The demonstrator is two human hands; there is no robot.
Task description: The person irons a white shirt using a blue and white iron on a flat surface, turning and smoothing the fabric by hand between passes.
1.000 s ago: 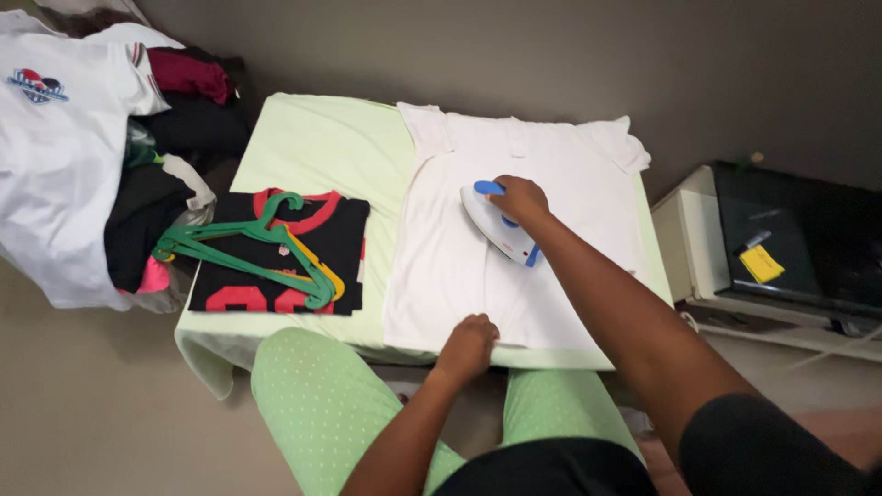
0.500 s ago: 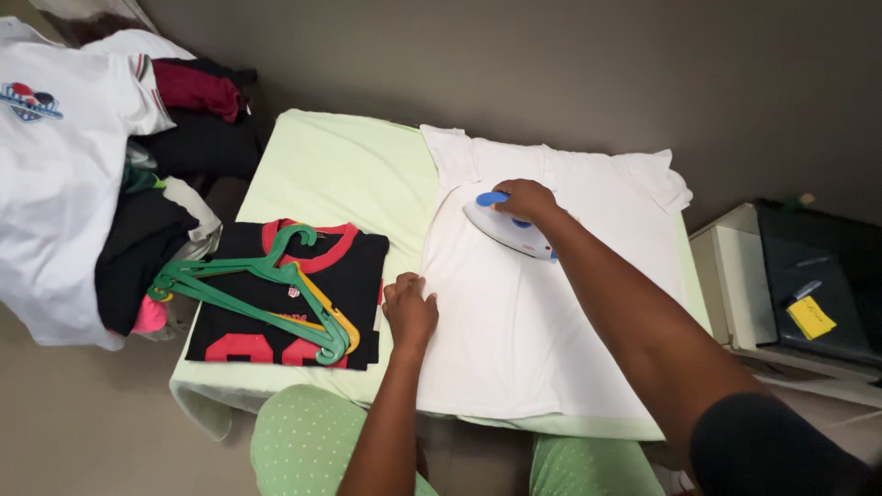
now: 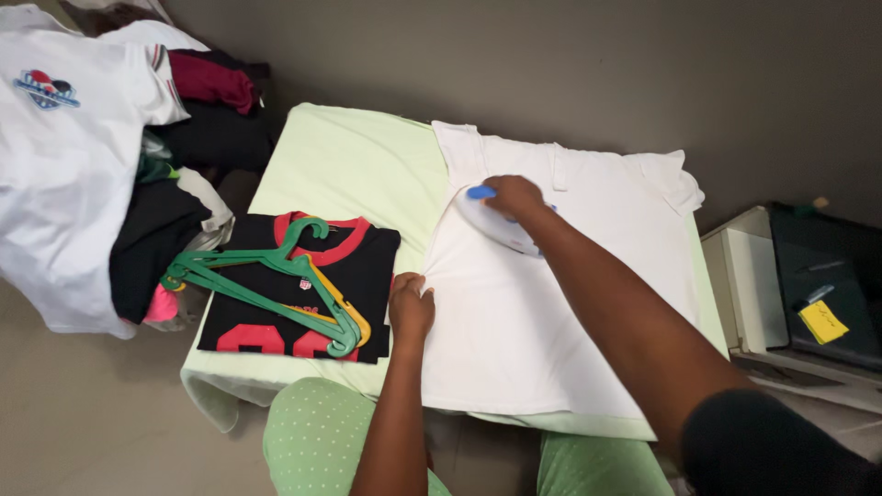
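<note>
Right hand (image 3: 514,195) grips the iron (image 3: 494,223) on a white shirt (image 3: 551,303) while the left hand (image 3: 411,308), fingers curled, pins its edge; lingering heat could scorch the cloth or reach those fingers.

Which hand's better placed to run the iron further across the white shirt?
Right. The right hand already grips the iron on the white shirt; the left hand presses the shirt's edge flat.
</note>
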